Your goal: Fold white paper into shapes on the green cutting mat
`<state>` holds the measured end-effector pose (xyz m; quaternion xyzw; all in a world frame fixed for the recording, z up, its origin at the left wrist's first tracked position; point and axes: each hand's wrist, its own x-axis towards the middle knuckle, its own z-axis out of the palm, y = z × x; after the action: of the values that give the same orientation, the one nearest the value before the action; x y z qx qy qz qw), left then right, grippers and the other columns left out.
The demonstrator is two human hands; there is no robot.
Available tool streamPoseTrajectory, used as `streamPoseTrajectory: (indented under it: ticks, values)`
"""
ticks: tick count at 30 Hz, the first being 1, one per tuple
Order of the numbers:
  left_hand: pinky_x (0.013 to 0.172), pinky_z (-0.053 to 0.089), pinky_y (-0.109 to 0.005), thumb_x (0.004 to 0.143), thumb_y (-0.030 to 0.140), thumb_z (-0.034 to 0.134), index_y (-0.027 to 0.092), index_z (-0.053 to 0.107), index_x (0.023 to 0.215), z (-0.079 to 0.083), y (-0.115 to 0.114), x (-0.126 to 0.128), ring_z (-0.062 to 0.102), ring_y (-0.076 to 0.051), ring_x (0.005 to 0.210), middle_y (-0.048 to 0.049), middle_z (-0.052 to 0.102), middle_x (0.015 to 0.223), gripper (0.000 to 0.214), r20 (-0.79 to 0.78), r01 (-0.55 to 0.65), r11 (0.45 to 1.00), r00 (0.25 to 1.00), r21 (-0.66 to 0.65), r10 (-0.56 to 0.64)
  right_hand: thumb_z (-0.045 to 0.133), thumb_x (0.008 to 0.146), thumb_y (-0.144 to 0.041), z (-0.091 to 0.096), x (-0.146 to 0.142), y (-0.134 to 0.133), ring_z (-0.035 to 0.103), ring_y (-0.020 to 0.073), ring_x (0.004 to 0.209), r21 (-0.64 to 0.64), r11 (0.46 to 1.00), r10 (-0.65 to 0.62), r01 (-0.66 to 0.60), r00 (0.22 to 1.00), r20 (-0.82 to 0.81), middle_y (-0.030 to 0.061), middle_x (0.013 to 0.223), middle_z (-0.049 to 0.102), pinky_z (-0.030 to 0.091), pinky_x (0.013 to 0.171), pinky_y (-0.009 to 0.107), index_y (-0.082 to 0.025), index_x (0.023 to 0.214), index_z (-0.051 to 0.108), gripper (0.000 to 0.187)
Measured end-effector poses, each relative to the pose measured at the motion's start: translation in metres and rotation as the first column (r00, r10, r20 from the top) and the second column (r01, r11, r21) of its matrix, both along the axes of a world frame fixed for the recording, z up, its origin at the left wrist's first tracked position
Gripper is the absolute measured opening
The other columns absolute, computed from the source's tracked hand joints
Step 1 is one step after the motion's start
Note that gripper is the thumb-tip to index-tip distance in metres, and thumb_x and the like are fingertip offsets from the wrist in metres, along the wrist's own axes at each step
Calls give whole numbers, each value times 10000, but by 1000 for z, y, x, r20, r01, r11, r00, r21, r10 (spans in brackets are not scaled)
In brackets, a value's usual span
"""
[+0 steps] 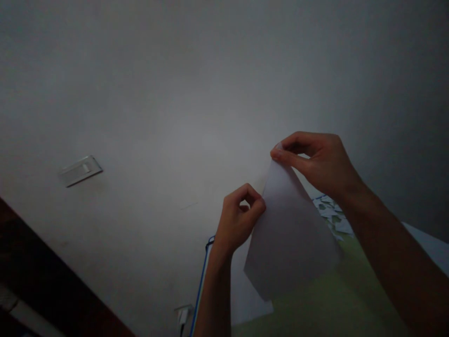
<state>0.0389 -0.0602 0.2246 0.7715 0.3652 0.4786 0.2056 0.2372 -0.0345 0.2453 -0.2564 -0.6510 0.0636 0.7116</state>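
A white sheet of paper (pixel 287 243) hangs in the air in front of a pale wall. My left hand (pixel 238 220) pinches the sheet's left edge between thumb and fingers. My right hand (pixel 315 161) pinches the sheet's top corner, higher up and to the right. Both hands are closed on the paper, which slopes down toward a green surface (pixel 315 304).
Several small scraps of white paper (pixel 331 215) lie on the green surface behind the sheet. A light switch (pixel 80 171) sits on the wall at left. A socket with a plug (pixel 183 314) is low on the wall. Dark wood (pixel 42 281) fills the bottom left corner.
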Motion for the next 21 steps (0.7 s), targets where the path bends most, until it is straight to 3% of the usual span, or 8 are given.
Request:
streamPoseTrajectory:
  ticks: [9,16,21]
  values:
    - [567,381,-201,782,195,611,167,559,685,-7,12,-5,473,-95,657,31,526,675,114,-102,-20,1000,995,-5,19,804,787,-335,-10,10,23,671,170,702,65,996,-40,57,972,-232,-8,773,730,561,695,322,-241,772,742,113]
    - [564,369,-201,789,194,601,166,579,697,-10,19,-10,490,-92,655,29,552,681,98,-186,-15,1000,982,2,15,843,713,-141,-10,22,41,665,125,657,131,988,-17,78,910,-415,-3,727,734,537,653,256,-190,743,760,101]
    - [554,358,-207,781,191,604,165,589,696,-8,24,-15,495,-92,645,29,563,673,90,-239,-42,999,970,34,48,839,690,-77,-8,28,52,640,104,618,143,976,-68,162,857,-511,-3,703,719,528,640,256,-164,739,765,124]
